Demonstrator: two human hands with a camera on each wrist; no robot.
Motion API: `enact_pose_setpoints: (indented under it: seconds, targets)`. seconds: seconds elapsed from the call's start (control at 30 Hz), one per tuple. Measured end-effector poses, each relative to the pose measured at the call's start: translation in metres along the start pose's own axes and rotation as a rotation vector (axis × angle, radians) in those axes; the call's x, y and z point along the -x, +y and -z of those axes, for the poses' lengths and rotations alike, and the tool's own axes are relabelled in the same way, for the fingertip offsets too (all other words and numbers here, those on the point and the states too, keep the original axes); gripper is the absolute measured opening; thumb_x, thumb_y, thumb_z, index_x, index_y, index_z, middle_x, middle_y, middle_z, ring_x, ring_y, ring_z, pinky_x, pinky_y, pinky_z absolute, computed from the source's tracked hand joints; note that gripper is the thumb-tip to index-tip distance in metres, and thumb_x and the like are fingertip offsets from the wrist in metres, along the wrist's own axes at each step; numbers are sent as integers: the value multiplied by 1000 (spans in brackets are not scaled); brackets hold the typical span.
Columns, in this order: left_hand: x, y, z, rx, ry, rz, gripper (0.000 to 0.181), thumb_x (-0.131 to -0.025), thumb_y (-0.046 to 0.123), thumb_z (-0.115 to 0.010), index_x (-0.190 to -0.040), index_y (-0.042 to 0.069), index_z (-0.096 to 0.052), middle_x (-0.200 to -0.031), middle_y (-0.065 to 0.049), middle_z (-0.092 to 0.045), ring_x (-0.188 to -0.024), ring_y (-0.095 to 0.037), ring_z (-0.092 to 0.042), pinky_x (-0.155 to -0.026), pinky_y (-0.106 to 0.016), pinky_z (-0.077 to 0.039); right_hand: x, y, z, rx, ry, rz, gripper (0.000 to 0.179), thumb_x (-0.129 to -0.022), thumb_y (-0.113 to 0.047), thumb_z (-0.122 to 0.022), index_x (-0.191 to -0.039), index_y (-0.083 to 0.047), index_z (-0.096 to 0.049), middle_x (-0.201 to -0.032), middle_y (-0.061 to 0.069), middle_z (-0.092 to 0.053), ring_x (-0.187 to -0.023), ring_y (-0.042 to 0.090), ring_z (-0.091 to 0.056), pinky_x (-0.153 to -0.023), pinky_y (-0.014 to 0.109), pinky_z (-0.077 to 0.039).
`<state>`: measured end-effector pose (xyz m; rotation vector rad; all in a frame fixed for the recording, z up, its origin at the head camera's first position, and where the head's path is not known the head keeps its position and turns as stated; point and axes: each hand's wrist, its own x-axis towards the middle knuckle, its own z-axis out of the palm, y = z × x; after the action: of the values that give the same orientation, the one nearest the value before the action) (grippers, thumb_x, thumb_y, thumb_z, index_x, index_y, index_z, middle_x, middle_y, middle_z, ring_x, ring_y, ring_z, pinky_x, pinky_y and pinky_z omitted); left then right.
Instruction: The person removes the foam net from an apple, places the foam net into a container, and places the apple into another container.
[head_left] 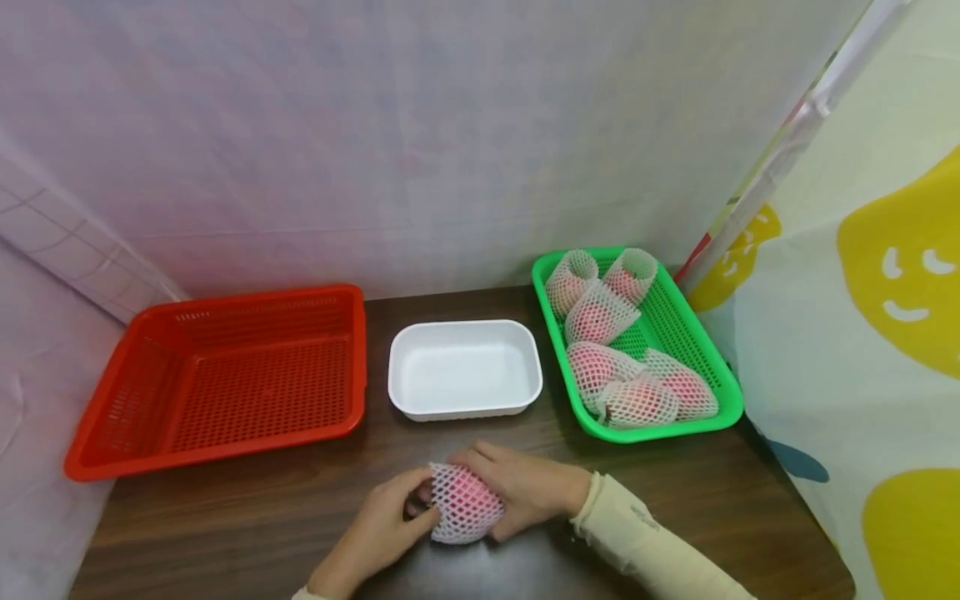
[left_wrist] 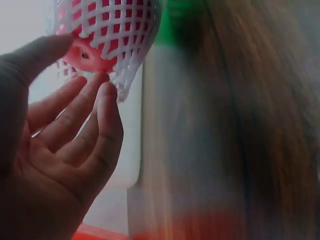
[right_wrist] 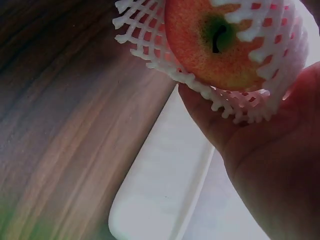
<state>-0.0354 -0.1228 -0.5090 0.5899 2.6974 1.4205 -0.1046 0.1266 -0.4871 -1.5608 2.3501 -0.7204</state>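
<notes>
A red apple [right_wrist: 200,60] in a white foam net [head_left: 452,518] is held between both hands, low over the front of the table. My right hand [head_left: 528,485] grips it from the right, its fingers and thumb around the netted side. The right wrist view shows the stem end bare at the net's frayed opening. From the left, my left hand [head_left: 390,515] has its thumb and fingertips at the net's other edge. In the left wrist view, its thumb [left_wrist: 47,52] lies against the apple's blossom end, and the fingertips touch the net's rim from below.
Just beyond the hands stands a white tray [head_left: 465,413] with nothing in it. A red basket [head_left: 240,454], bare inside, is at the left. The green basket [head_left: 705,342] at the right holds several netted apples [head_left: 592,321]. Curtains [head_left: 420,150] hang behind the dark wooden table [head_left: 247,525].
</notes>
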Motion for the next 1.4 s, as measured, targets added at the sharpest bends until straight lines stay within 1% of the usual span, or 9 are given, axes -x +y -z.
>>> enact_pose_setpoints:
  seconds: [0.17,0.27,0.43,0.63,0.8,1.0,1.2,1.3,1.4]
  targets:
    - [1,-3,1,69,-135,50,58,-77,9,-79,-130,4,-57,-103,1,-61,-86,-13,-60,-72,-29,-55,-4,-4,-4,-27,-7,8,104,-60,-25,-88,-148,-7,-36,-133,2,-49,-120,8,-49,-103,20,-39]
    - [-1,-3,-1,65,-194,79,60,-73,9,-77,-128,6,-54,-104,1,-59,-88,-11,-58,-74,-28,-53,-6,-6,-5,-14,5,20,105,-61,-25,-88,-148,-3,-34,-132,4,-50,-119,9,-50,-103,20,-38]
    - [-7,-2,-5,-8,-111,71,58,-66,8,-75,-120,8,-54,-97,4,-59,-82,-9,-56,-70,-28,-49,-10,-8,-2,-11,17,7,104,-66,-28,-88,-150,-2,-32,-132,5,-50,-118,10,-50,-103,20,-38]
    - [-12,0,-1,-37,-55,126,63,-64,14,-81,-121,8,-55,-101,1,-62,-86,-12,-58,-74,-31,-51,-4,-7,17,48,35,-7,92,-78,-44,-84,-149,-7,-40,-136,4,-52,-124,12,-49,-104,26,-40]
    - [-14,1,3,-34,-42,178,64,-65,15,-83,-121,3,-55,-102,-5,-63,-88,-17,-61,-78,-34,-54,1,-7,31,117,53,-41,63,-89,-44,-75,-137,-10,-55,-125,0,-61,-114,11,-56,-97,28,-47]
    - [-8,-2,11,80,-32,178,78,-65,19,-90,-132,2,-53,-108,-6,-64,-92,-17,-63,-83,-36,-55,2,-4,40,81,56,-32,15,-91,-20,-75,-100,-16,-64,-94,-8,-62,-86,4,-59,-76,18,-49]
    - [5,1,26,95,2,250,76,-67,39,-93,-129,18,-55,-111,1,-63,-90,-14,-63,-80,-37,-55,10,0,64,142,28,-34,17,-86,-14,-76,-95,-18,-63,-91,-9,-60,-84,4,-58,-73,19,-50]
    - [7,2,33,59,32,299,78,-65,48,-93,-128,21,-56,-110,3,-64,-88,-12,-62,-79,-37,-55,12,3,81,201,66,-61,18,-86,-14,-77,-98,-16,-64,-92,-6,-62,-85,7,-59,-74,24,-52]
    - [10,0,37,39,45,292,77,-64,46,-94,-126,20,-57,-109,4,-64,-86,-10,-62,-79,-36,-55,8,9,101,257,127,-78,18,-86,-13,-79,-99,-13,-65,-91,-4,-62,-82,10,-60,-72,27,-53]
